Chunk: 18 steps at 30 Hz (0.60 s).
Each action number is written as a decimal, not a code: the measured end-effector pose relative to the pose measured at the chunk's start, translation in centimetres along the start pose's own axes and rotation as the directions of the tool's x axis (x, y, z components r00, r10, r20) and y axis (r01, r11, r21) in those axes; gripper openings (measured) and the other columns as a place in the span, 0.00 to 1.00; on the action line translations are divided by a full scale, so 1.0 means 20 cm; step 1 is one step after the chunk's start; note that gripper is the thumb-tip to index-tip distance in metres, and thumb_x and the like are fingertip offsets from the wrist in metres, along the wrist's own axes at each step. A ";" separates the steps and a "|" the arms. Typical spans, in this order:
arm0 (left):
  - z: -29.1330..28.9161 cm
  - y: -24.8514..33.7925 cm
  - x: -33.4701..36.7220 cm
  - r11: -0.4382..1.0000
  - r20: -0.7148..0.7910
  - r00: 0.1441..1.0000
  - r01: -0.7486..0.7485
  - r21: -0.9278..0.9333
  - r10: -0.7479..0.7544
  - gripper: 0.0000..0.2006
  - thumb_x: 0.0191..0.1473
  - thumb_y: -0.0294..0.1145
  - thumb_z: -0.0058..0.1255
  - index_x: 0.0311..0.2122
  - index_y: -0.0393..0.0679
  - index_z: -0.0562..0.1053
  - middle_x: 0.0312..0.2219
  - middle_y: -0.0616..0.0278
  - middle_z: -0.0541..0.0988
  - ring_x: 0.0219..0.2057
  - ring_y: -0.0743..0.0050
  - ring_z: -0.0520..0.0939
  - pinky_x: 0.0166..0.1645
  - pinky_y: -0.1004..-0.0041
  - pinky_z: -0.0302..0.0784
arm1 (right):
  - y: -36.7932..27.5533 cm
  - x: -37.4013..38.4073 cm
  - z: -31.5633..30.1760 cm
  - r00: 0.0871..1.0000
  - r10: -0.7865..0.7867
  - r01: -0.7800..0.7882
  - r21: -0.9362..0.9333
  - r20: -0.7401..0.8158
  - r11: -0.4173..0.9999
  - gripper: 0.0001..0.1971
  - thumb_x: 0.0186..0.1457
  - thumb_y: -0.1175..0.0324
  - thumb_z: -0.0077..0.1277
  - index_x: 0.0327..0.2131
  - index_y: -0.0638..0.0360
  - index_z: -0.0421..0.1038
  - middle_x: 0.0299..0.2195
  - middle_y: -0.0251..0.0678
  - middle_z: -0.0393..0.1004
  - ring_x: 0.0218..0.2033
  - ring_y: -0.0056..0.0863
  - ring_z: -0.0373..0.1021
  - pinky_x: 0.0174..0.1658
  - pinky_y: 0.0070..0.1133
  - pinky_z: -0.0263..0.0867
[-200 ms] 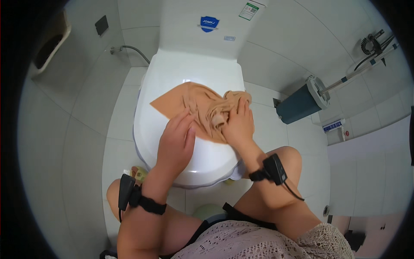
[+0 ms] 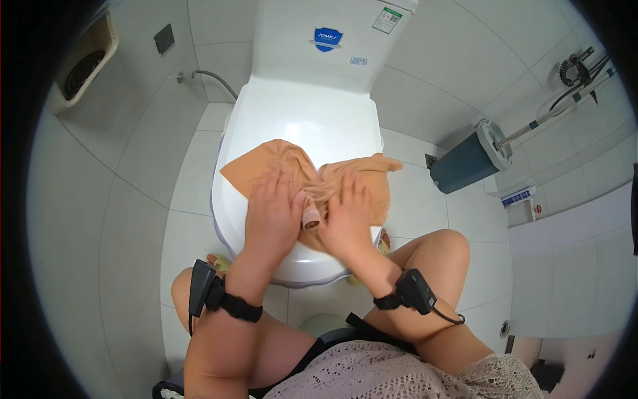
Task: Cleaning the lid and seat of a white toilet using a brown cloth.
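Observation:
A thin tan garment or cloth (image 2: 365,176) lies spread and wrinkled over the white closed toilet lid (image 2: 299,120). At its near middle a small pinkish rolled end (image 2: 311,219) sticks out between my two hands; the kind of garment does not show. My left hand (image 2: 271,209) rests on the fabric's left half, fingers stretched away from me and thumb beside the rolled end. On the right half, my right hand (image 2: 347,216) lies with fingers extended and slightly blurred. Neither hand is closed round the fabric.
Behind the lid rises the toilet tank (image 2: 312,53). A dark blue-grey mop bucket (image 2: 465,159) with a mop handle (image 2: 565,110) stands to the right. Nearby is a blue-and-white tube (image 2: 518,197). A wall holder (image 2: 90,60) hangs at far left. My knees flank the toilet.
My right hand has drawn back and left from the bunched fabric. The right part of the fabric is now spread flatter, and the cloth reaches nearer to me.

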<state>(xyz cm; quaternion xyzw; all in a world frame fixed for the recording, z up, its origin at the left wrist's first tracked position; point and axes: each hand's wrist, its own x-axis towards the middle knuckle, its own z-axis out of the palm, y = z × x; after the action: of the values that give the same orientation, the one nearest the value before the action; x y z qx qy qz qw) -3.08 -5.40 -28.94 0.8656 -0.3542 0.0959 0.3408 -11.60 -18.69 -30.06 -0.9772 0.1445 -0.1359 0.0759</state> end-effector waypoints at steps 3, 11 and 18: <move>-0.03 -0.10 0.07 0.998 -0.021 0.998 0.055 -0.015 -0.055 0.26 0.60 0.42 0.43 0.53 0.27 0.66 0.55 0.37 0.67 0.57 0.42 0.66 0.64 0.57 0.55 | -0.15 -0.06 -0.02 0.993 -0.111 0.107 0.089 0.043 0.990 0.27 0.52 0.54 0.52 0.46 0.69 0.71 0.60 0.65 0.52 0.64 0.64 0.44 0.64 0.51 0.37; -0.05 -0.29 0.16 0.906 -0.056 0.935 0.355 0.229 -0.351 0.29 0.60 0.48 0.41 0.59 0.35 0.64 0.61 0.45 0.62 0.64 0.48 0.57 0.67 0.52 0.46 | -0.25 -0.06 -0.06 0.950 -0.314 0.292 0.378 -0.004 0.879 0.26 0.53 0.52 0.51 0.47 0.66 0.70 0.61 0.60 0.54 0.63 0.59 0.48 0.65 0.45 0.42; 0.09 -0.15 0.19 0.976 0.124 0.992 -0.001 0.216 -0.026 0.29 0.61 0.47 0.41 0.62 0.40 0.61 0.64 0.50 0.56 0.67 0.54 0.53 0.68 0.50 0.38 | 0.04 0.03 -0.06 0.970 -0.176 0.241 0.576 -0.166 0.781 0.13 0.50 0.64 0.56 0.37 0.62 0.72 0.45 0.47 0.72 0.51 0.49 0.65 0.55 0.38 0.59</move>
<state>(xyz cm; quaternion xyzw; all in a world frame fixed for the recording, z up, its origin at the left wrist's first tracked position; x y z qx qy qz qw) 1.60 -7.16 -30.33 0.9040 -0.3571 0.0765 0.2223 -11.54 -19.75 -28.86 -0.9062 -0.0102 -0.2321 0.3534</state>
